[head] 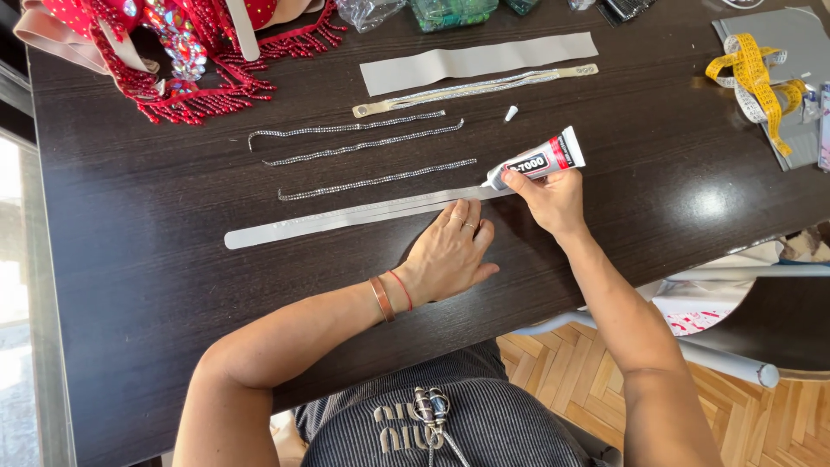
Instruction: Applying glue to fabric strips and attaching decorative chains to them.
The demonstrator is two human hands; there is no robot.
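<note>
My right hand (553, 201) grips a small glue tube (540, 160), its nozzle touching the right end of a long pale grey fabric strip (311, 223) lying on the dark wooden table (130, 285). My left hand (451, 251) lies flat, fingers together, pressing on the strip just left of the nozzle. Three thin rhinestone chains (372, 182) lie in rows beyond the strip. The tube's small white cap (511, 112) sits loose farther back.
A wider grey strip (475, 62) and a finished rhinestone band (471, 89) lie at the back. A red beaded costume piece (181, 52) fills the far left corner. A yellow measuring tape (761, 82) sits on grey fabric at right. Plastic bags line the far edge.
</note>
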